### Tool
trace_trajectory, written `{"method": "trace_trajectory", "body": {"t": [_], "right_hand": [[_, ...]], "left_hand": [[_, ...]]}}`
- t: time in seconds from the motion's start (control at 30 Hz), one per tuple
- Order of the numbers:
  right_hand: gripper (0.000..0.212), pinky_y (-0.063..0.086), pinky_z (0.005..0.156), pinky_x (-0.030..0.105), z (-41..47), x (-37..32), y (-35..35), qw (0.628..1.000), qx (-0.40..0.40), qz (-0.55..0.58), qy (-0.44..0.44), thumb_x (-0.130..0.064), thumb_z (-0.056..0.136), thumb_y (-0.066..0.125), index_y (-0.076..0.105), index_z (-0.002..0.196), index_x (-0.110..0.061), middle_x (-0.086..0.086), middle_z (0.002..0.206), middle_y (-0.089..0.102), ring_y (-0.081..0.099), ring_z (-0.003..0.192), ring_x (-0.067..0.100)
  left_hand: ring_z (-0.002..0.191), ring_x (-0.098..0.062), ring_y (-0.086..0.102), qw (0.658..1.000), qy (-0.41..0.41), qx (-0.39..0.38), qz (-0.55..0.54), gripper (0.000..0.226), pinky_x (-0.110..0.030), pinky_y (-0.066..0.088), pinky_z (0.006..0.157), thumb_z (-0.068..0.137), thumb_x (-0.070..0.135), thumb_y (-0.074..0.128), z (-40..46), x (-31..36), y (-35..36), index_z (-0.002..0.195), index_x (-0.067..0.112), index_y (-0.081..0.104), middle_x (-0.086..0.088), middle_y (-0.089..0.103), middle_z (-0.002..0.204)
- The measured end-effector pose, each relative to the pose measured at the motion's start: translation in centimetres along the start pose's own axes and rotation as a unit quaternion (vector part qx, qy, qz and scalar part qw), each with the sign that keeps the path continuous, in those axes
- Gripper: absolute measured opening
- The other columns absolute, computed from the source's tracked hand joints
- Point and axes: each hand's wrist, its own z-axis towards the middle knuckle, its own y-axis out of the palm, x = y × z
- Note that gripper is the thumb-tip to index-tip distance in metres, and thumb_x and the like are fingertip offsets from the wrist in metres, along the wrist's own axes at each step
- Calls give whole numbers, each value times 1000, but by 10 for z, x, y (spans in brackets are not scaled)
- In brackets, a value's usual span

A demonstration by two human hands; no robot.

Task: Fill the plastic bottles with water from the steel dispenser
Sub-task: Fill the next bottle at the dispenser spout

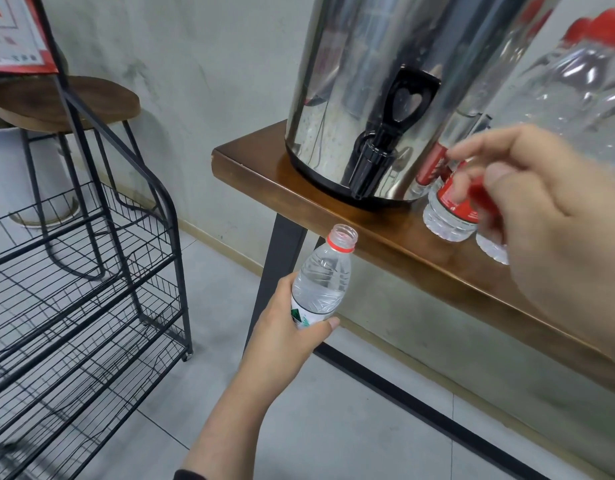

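Our left hand grips an uncapped plastic bottle around its label, mouth tilted up toward the table edge. Above and beyond that grip stands the steel dispenser, its black tap over the wooden table. Our right hand pinches a red cap near the standing bottles.

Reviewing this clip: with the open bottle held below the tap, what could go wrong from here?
1. The open bottle in the left hand sits lower than and left of the spout, not under it; opening the tap now would likely spill water onto the floor.
2. The right hand hovers close over the red-labelled bottles at the table edge and could knock one off.
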Motion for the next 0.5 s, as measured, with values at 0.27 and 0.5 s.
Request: {"method": "trace_trajectory", "body": {"t": [0.27,0.5], "right_hand": [[28,41,84,2,-21,8,28,994,-75,-82,-14,-31,90,71,72,118,-34,-21,109,69,61,100,-10],[35,50,102,26,-10,11,46,980,-146,-123,-50,-33,92,70,70,127,-32,-23,122,64,58,116,-3]], "left_hand": [[90,-2,64,999,13,-36,25,59,-24,52,79,80,34,82,-16,9,-3,122,55,47,25,67,104],[89,2,64,998,24,-55,15,60,-11,46,71,81,29,83,-21,15,-4,122,56,48,25,65,103]]}}
